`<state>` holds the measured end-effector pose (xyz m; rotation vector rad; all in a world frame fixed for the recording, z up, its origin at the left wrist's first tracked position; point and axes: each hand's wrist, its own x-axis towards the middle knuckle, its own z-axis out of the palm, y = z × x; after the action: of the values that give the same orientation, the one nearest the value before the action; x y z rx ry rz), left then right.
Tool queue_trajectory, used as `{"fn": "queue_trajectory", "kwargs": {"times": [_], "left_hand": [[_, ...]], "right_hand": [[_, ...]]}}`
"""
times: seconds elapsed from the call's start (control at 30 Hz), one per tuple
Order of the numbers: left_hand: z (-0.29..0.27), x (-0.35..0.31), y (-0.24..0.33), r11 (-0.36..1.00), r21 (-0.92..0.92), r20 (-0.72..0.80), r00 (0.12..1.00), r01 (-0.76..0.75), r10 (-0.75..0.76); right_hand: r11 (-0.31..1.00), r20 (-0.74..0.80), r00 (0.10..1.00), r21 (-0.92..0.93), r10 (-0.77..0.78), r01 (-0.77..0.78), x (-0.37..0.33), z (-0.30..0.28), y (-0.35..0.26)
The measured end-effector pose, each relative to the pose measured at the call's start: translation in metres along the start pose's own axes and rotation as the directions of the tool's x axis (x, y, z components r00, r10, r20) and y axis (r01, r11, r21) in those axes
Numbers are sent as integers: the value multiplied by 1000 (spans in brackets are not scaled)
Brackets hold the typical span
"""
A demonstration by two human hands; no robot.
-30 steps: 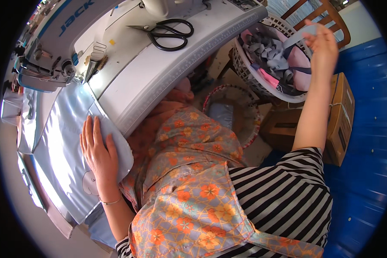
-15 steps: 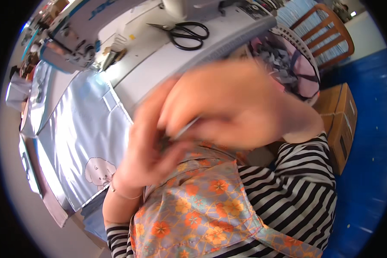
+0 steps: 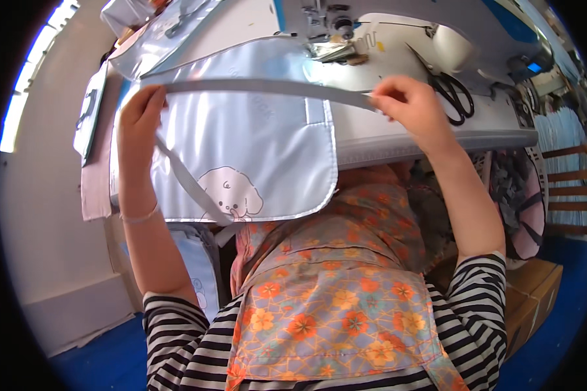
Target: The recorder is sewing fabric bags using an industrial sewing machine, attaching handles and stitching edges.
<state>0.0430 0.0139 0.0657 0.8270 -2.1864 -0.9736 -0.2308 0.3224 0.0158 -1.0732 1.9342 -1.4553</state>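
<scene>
A narrow grey fabric strap [image 3: 261,86] stretches nearly level between my hands. My left hand [image 3: 142,112] pinches it at the left, and its slack length falls from there down over the front edge of the sheet below. Between the fingertips of my right hand [image 3: 407,105] is the strap's other end. Under the strap lies a shiny pale blue bib-like piece [image 3: 267,163] with a pale edging, a printed cartoon dog near its lower edge and a small stitched rectangle at its right.
The sewing machine [image 3: 496,26] stands behind the work, with black-handled scissors [image 3: 455,98] on its bed. At the right are a round basket [image 3: 535,215] of grey scraps, a wooden chair [image 3: 571,186] and a cardboard box [image 3: 535,300]. Folded blue pieces [image 3: 195,260] hang at the left.
My hands, close together and blurred before, have spread wide apart and now draw the grey strap out between them. The view has turned toward the left side of the table.
</scene>
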Motion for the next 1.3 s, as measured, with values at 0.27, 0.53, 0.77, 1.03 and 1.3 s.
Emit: {"fn": "queue_trajectory", "kwargs": {"times": [0.27,0.53,0.77,1.03,1.3], "left_hand": [[179,4,31,538,392,257,651,-746,714],[191,7,12,699,297,327,757,-650,565],[197,14,8,668,291,325,727,-685,605],[198,22,4,667,355,286,755,-655,590],[103,34,-26,563,677,219,860,-473,460]], "right_hand": [[808,-77,913,-499,-400,313,106,64,45],[455,110,777,-757,-620,470,93,61,53],[410,122,805,-811,-580,418,86,58,49],[421,200,748,-722,-633,549,65,64,43],[436,213,753,-705,-622,559,58,63,41]]}}
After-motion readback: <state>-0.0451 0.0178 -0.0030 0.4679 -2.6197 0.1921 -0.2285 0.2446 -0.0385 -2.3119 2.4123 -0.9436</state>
